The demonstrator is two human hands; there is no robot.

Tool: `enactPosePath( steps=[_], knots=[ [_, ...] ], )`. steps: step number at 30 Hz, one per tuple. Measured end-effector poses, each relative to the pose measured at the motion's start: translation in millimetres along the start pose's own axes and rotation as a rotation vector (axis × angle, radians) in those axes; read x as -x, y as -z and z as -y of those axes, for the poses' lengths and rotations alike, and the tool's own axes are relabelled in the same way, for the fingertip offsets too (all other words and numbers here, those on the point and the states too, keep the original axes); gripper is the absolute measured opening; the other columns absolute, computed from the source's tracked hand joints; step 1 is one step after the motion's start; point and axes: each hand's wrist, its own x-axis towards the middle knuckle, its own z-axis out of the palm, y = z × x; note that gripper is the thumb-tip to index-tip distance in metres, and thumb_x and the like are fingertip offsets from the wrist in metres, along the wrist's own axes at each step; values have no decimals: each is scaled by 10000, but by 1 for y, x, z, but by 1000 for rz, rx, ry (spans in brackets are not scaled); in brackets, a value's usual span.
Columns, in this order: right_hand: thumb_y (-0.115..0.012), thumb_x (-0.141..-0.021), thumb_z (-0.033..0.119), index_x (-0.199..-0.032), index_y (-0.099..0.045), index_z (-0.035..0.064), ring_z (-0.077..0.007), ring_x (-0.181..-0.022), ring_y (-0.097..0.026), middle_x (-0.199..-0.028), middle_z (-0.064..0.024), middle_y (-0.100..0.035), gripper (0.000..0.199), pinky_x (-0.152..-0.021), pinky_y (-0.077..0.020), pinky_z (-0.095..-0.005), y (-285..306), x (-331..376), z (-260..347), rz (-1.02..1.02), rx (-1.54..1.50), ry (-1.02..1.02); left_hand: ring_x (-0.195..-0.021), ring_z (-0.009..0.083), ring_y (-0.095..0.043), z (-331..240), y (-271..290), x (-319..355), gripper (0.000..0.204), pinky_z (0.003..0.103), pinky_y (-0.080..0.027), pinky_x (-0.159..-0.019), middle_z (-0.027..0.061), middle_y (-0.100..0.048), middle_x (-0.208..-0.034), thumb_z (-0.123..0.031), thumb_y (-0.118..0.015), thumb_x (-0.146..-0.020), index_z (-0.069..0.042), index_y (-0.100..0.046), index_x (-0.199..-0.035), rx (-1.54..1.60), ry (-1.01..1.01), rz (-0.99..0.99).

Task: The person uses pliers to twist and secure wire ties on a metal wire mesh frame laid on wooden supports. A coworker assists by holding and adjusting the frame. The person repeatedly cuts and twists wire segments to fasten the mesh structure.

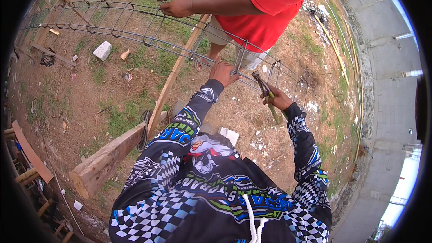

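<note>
A long rebar cage (135,38) of thin steel bars and square stirrups runs across in front of me, from the far left to the right. My left hand (223,73) is closed on its near bar, next to a stirrup; what lies under the fingers is partly hidden. In my right hand (281,99) is a pair of pincers (269,96) with yellow-green handles. Its jaws point up toward the cage, beside the near bar and close to the right-end stirrups.
Across the cage stands a person in a red shirt (279,9), both hands on the bars. A wooden beam (108,157) and a plank (173,78) pass beneath the cage. A white stone (102,51) lies on the ground at left; a grey concrete wall (375,63) rises at right.
</note>
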Motion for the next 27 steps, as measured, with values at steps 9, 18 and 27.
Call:
enactPosePath(
  steps=[9,18,27],
  knots=[
    [-512,-784,89,-1526,-291,261,-286,-966,-637,-1100,-183,-659,793,-872,-501,-387,44,-94,71,465,996,-25,-993,260,-636,9,-18,2,514,464,-237,-1172,128,-692,-952,-461,-821,-651,-97,-732,-1003,117,-65,-315],
    [-558,-762,75,-1528,-270,263,-344,-977,-625,-1083,-182,-661,839,-879,-479,-445,38,-95,117,558,1147,-79,-1018,264,-632,15,-26,0,580,479,-207,-1190,145,-688,-947,-502,-822,-639,-86,-729,-1034,167,-54,-289],
    [-510,-780,37,-1516,-288,278,-383,-953,-632,-1072,-221,-649,806,-839,-494,-458,34,-95,121,538,1227,-45,-1030,279,-634,16,-29,1,582,484,-190,-1196,166,-688,-988,-479,-824,-646,-71,-721,-1048,188,-64,-328]
  ],
)
